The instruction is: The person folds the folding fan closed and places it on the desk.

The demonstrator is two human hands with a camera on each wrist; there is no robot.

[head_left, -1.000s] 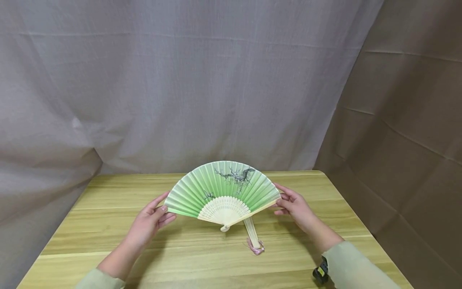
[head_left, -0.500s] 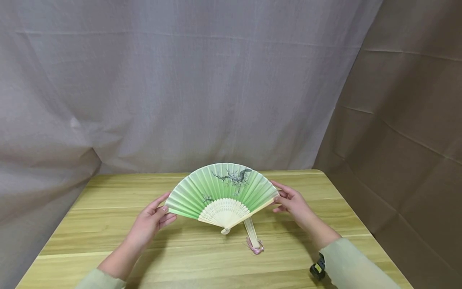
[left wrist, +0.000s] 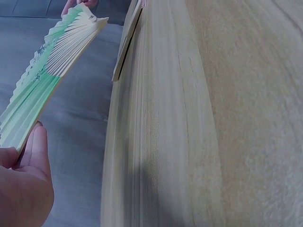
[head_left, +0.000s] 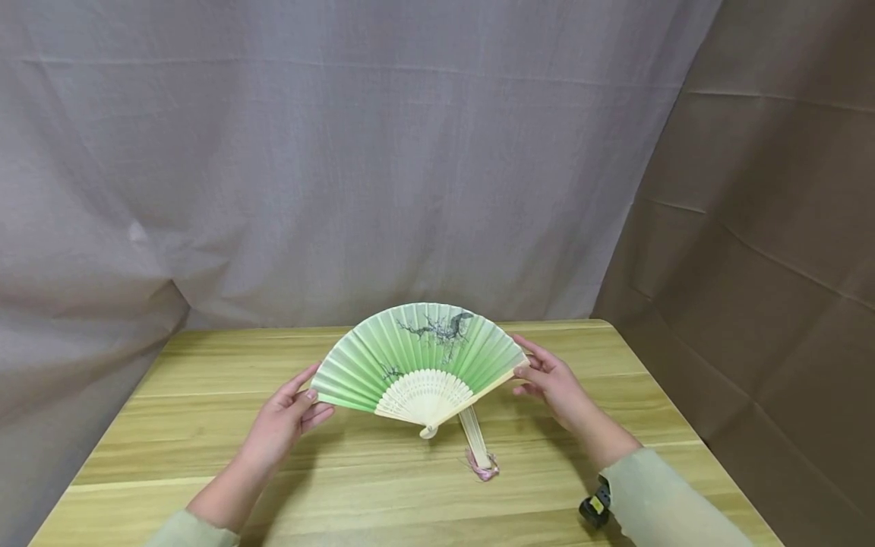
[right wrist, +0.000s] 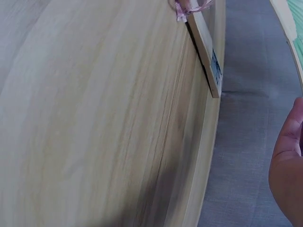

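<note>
An open green folding fan [head_left: 424, 355] with pale wooden ribs and a dark branch painting is held up above the wooden table [head_left: 205, 425]. My left hand [head_left: 290, 418] pinches its left end rib between thumb and fingers; the left wrist view shows the fan's edge [left wrist: 42, 90] against my thumb. My right hand [head_left: 550, 380] pinches the right end rib. A second fan, folded shut [head_left: 473, 437], lies flat on the table below, with a pink tassel [head_left: 484, 465] at its near end. The right wrist view shows this folded fan [right wrist: 206, 45] and its tassel [right wrist: 187, 7].
A grey cloth backdrop [head_left: 307, 167] hangs behind the table, and a brown one [head_left: 772, 228] stands to the right. The table's far edge lies just behind the fan. A small black device [head_left: 593, 507] is strapped at my right wrist.
The open fan has shifted very slightly left and its top has tipped a little; my right hand followed it. My left hand has hardly moved.
</note>
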